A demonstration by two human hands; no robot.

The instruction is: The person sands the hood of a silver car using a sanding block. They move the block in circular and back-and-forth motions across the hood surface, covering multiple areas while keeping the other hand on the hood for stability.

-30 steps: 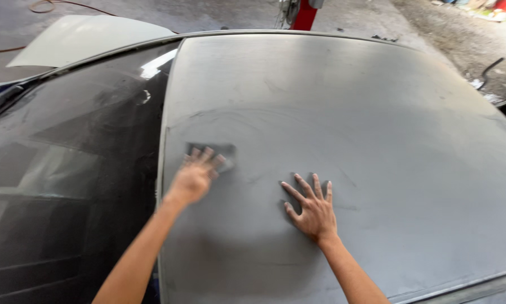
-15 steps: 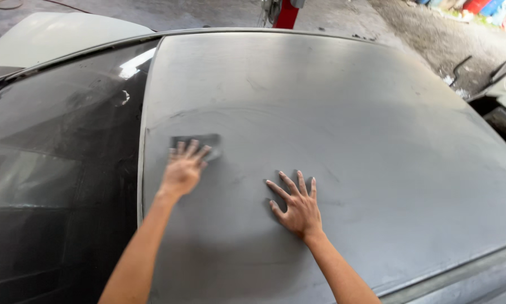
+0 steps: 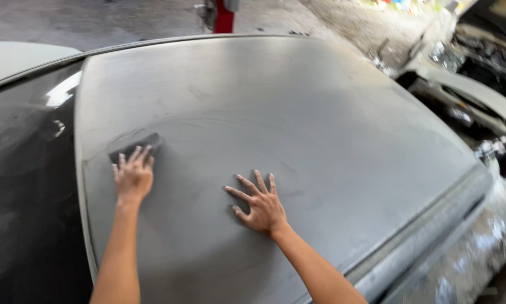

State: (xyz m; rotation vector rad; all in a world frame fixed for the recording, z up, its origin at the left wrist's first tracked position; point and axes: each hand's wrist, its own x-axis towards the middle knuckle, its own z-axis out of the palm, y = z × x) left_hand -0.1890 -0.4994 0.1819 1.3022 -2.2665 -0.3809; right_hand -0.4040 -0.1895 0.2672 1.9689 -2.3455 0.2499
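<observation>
Dull grey car roof (image 3: 298, 124) fills the view, dusty and matte. At its nine o'clock edge lies a dark sanding pad (image 3: 136, 146), seemingly thin, light and flexible, best pressed flat from above. Left hand (image 3: 133, 175) presses on it, fingers extended. Right hand (image 3: 261, 204) rests splayed on bare panel, holding nothing. Black windscreen (image 3: 27, 186) lies further toward nine.
</observation>
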